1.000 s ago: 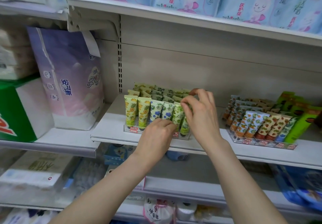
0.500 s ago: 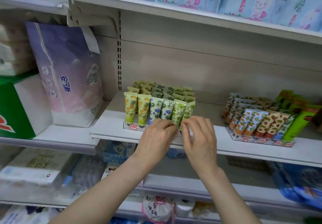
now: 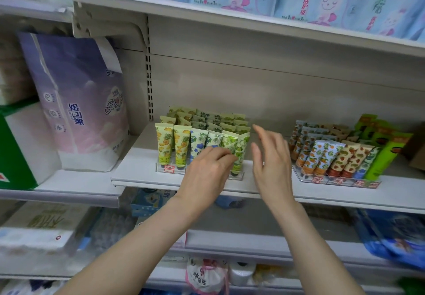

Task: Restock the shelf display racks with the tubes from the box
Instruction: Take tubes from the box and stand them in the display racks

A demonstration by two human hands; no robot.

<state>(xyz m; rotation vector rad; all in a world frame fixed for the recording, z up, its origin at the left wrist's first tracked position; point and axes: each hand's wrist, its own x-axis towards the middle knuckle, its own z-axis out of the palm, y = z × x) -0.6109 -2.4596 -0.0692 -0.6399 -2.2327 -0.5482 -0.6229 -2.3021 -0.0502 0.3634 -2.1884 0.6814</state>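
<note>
My right grip (image 3: 271, 163) has let go and drawn back from the clear plastic display rack (image 3: 239, 176). It now hangs wide and empty just right of the rack, above the white shelf's (image 3: 138, 173) front edge. My left grip (image 3: 207, 170) lies with bent fingers against the front row of small fruit-and-flower-printed tubes (image 3: 181, 143); I cannot tell whether it pinches one. The green-leafed tube (image 3: 242, 147) at the row's right end stands seated, slightly tilted, so I judge this rack full.

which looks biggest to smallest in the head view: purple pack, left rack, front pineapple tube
1. purple pack, clearly largest
2. left rack, counted with its tubes
3. pineapple tube, smallest

All sit at similar shelf depth, so nearness does not blur the order.
</note>
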